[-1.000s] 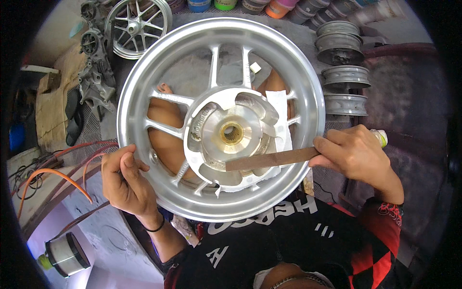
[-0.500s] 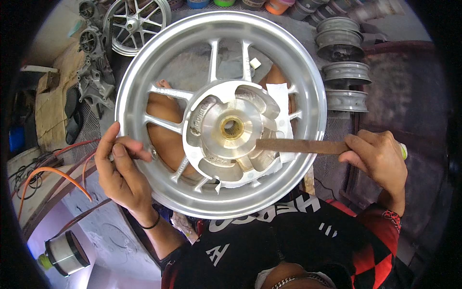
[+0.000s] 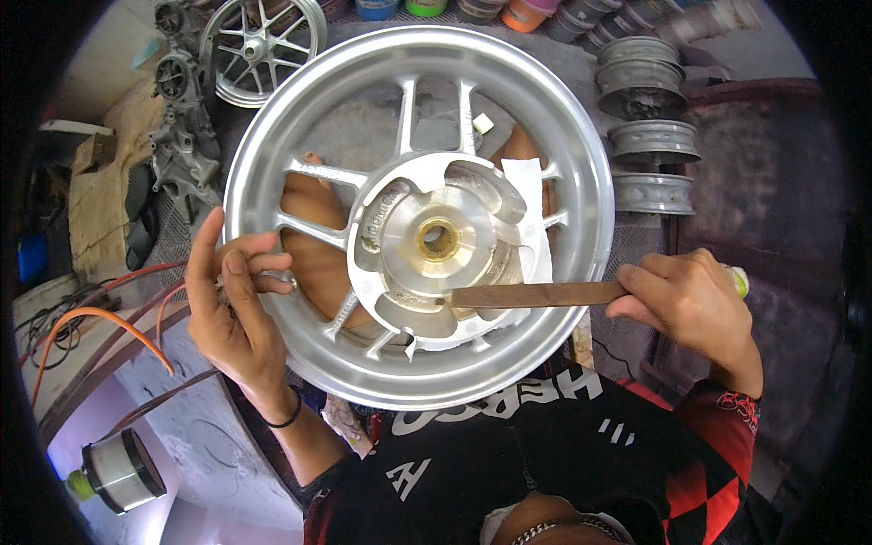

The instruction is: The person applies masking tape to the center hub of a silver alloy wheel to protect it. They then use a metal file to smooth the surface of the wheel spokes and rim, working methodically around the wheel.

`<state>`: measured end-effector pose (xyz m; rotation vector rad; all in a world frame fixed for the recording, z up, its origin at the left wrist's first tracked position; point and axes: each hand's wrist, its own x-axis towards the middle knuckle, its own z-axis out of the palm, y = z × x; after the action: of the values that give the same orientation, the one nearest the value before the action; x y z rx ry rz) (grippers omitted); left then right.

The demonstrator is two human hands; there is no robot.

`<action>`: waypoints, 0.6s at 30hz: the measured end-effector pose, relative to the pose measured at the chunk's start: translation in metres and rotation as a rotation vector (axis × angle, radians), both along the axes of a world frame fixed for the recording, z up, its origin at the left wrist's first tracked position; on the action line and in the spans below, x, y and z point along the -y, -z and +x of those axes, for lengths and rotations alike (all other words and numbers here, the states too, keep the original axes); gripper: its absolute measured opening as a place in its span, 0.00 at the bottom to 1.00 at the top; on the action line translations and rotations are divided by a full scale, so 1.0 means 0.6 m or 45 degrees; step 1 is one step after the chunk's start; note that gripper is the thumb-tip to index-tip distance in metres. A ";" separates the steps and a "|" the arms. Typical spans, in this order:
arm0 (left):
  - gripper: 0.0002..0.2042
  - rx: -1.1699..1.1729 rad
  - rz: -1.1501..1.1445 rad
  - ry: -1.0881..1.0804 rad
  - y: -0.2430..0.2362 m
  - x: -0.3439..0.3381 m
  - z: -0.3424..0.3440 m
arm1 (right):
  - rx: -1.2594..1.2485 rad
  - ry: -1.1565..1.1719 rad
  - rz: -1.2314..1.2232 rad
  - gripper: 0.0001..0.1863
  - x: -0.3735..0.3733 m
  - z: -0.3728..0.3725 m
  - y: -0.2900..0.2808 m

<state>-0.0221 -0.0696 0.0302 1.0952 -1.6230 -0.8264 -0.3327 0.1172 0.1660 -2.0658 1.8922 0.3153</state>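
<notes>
A large silver alloy wheel (image 3: 598, 209) lies face-up in front of me, its gold-coloured hub bore (image 3: 437, 240) near the middle. My right hand (image 3: 683, 298) grips a flat, rusty brown file (image 3: 545, 294) by its pale green handle, partly hidden in the palm. The file crosses the rim and its tip lies over the lower side of the hub. My left hand (image 3: 238, 295) is at the wheel's left rim, fingers apart with the index stretched upward; whether it bears on the rim is unclear. Torn white paper (image 3: 536, 218) shows beneath the hub's right side.
A smaller spoked wheel (image 3: 263, 50) and grey metal castings (image 3: 182, 136) stand at the far left. Several bare rims (image 3: 649, 141) are stacked at the right, with paint tubs (image 3: 527, 11) along the back. An orange hose (image 3: 100, 322) and a lamp-like cylinder (image 3: 127, 468) are at left.
My right hand and the file have moved left and slightly down, carrying the tip across the lower hub. My left fingers have shifted a little. The wheel has barely moved.
</notes>
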 end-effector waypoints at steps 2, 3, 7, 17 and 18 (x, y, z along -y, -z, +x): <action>0.15 0.145 0.002 0.038 0.000 -0.002 0.025 | 0.017 0.049 0.001 0.18 0.000 -0.004 -0.009; 0.15 0.174 -0.004 0.052 0.002 -0.002 0.037 | -0.029 0.057 -0.038 0.18 0.000 -0.007 -0.014; 0.14 0.226 -0.083 0.149 0.009 0.003 0.057 | -0.044 0.032 -0.052 0.18 -0.005 -0.011 -0.010; 0.16 0.040 0.022 0.018 -0.006 -0.004 0.009 | -0.184 -0.334 -0.352 0.19 0.042 -0.047 -0.009; 0.15 0.101 0.023 0.039 -0.008 -0.003 0.009 | -0.108 -0.337 -0.288 0.21 0.049 -0.042 0.010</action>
<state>-0.0166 -0.0679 0.0349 1.1310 -1.7045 -0.8285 -0.3578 0.0876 0.1600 -2.4980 1.7702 0.2640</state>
